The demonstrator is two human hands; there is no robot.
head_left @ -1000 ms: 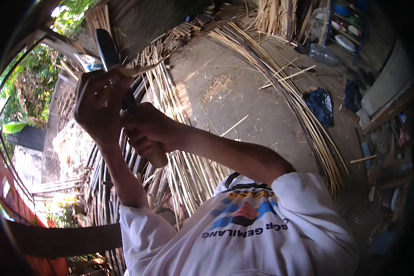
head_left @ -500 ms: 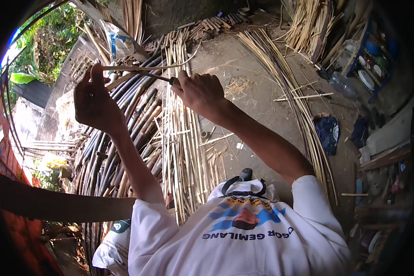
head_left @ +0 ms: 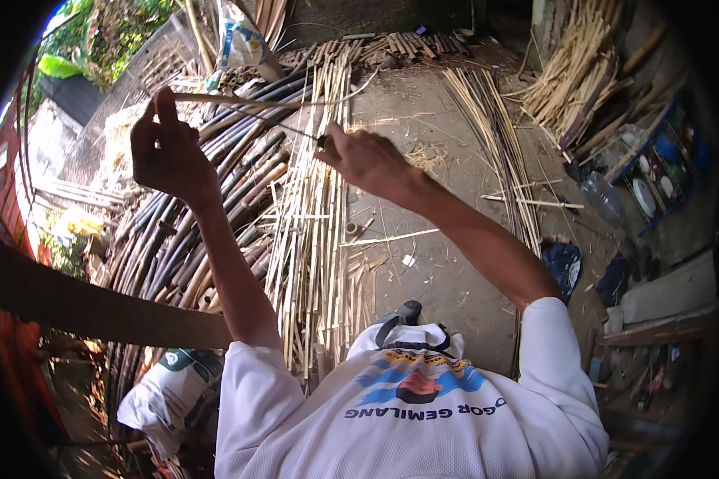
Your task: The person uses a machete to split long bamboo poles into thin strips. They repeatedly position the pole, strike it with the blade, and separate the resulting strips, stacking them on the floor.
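Note:
My left hand (head_left: pixel 172 152) is raised at the left, its fingers closed on one end of a thin, pale bamboo strip (head_left: pixel 252 102). The strip stretches rightward, and its far end curves up over the floor. Just below it, my right hand (head_left: pixel 369 165) grips the dark handle of a knife (head_left: pixel 294 128). The thin blade points left toward the strip. Whether blade and strip touch, I cannot tell. Most of the handle is hidden in my fist.
Long split bamboo strips (head_left: pixel 307 239) lie below my hands, beside a pile of dark bamboo poles (head_left: pixel 208 191). Another strip bundle (head_left: pixel 507 160) lies to the right. A wooden beam (head_left: pixel 96 307) crosses at lower left, near a white sack (head_left: pixel 168 399). A blue-framed rack (head_left: pixel 655 172) stands at far right.
My right hand and the knife have moved rightward, farther from my left hand. My left hand still holds the strip. The whole view has shifted somewhat.

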